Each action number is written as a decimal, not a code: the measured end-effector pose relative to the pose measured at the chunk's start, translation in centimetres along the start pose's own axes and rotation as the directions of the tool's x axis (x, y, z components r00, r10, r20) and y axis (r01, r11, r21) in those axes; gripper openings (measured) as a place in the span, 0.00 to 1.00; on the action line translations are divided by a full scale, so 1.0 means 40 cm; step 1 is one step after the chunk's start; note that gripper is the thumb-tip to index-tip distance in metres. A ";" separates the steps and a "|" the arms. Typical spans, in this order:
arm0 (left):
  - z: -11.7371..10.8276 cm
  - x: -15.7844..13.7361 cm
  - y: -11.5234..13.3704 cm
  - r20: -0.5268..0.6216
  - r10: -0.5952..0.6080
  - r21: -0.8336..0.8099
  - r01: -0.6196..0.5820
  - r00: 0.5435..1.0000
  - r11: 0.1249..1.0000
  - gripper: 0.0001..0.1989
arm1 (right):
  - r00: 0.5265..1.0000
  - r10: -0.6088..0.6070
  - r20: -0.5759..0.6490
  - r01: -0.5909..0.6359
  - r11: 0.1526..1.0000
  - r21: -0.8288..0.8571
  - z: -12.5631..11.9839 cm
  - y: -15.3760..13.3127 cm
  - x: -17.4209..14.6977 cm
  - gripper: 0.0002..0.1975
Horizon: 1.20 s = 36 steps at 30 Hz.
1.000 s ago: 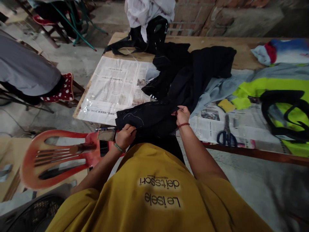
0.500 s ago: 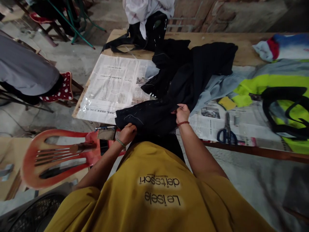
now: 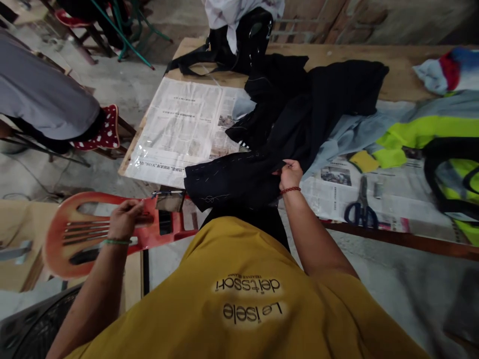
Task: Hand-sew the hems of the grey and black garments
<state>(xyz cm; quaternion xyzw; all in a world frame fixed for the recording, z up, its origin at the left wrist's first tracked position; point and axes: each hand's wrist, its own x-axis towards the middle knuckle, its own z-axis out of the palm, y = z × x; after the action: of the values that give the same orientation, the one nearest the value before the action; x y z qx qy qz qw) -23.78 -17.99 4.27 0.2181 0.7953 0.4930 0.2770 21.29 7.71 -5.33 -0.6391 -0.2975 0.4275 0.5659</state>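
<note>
A dark navy garment (image 3: 232,177) with white basting stitches lies across the table's near edge and over my lap. My right hand (image 3: 291,177) pinches a fold of it, thumb and fingers together. Away from the cloth, my left hand (image 3: 126,218) is over the red plastic chair (image 3: 80,209), its fingers drawn together. Whatever they may hold is too small to make out. Near the cloth's left end, a loose curl of white thread (image 3: 211,199) shows on the fabric.
Newspaper (image 3: 168,124) under clear plastic covers the table. Dark-handled scissors (image 3: 361,207) lie to the right, by a yellow patch (image 3: 363,161) and neon clothing (image 3: 430,132). A black bag (image 3: 239,42) sits at the back. A seated person in grey (image 3: 45,94) is at left.
My left hand has left the garment's edge and moved left, out over the chair. The garment's left end has shifted. My right hand keeps its pinch on the cloth.
</note>
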 end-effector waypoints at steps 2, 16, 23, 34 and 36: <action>0.001 -0.002 -0.003 -0.170 -0.104 -0.147 0.079 0.980 0.986 0.11 | 1.000 -0.002 -0.001 0.002 1.000 -0.001 -0.001 -0.003 -0.001 0.07; 0.423 -0.209 0.018 0.619 0.443 0.368 -0.738 0.649 0.566 0.19 | 0.999 0.007 0.038 -0.008 0.999 0.034 0.001 0.004 0.001 0.04; 0.515 -0.221 0.075 0.708 0.257 0.475 -0.712 0.658 0.516 0.07 | 0.999 -0.002 0.040 0.000 0.999 0.040 -0.001 0.001 -0.004 0.05; 0.404 -0.139 0.155 0.770 -0.004 -0.036 0.050 0.638 0.998 0.15 | 0.999 0.008 0.052 -0.010 0.999 0.042 0.000 0.011 0.001 0.05; 0.361 -0.130 0.147 0.745 0.021 0.003 -0.035 0.667 0.999 0.14 | 0.999 0.009 0.043 -0.010 0.999 0.031 0.000 0.013 0.004 0.05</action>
<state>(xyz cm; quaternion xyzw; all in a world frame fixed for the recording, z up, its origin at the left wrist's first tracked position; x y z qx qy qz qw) -9.96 -9.19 5.55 0.4147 0.6141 0.3587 0.5676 21.30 7.74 -5.88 -0.6223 -0.2999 0.4484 0.5672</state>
